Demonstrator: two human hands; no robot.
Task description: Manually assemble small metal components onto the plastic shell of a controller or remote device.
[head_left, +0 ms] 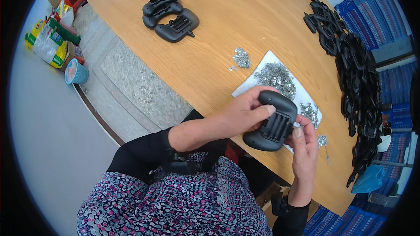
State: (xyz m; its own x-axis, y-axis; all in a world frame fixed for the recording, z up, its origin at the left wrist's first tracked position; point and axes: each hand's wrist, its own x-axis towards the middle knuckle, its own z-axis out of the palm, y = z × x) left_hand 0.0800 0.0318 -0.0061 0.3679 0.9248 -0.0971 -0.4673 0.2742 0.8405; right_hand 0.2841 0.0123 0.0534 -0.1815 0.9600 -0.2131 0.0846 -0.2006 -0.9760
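My left hand (245, 112) is closed round a black game controller (270, 139), its thumb lying across the top of the open battery bay. The bay, with its several slots, faces up and shows no batteries. At the controller's right side, my right hand (304, 146) pinches a small silvery piece (297, 124) between thumb and fingers; its exact shape is too small to tell. Under and beyond the controller lies a white sheet (249, 86) bearing a heap of small metal battery contacts (276, 78) and a smaller pile of contacts (309, 112).
On the wooden table (210, 22), three more black controllers (177, 25) sit at the far left. A long heap of black controller shells (354, 70) runs along the right edge. Loose metal pieces (241, 57) lie beside the sheet. Blue trays (372, 13) stand stacked beyond the table.
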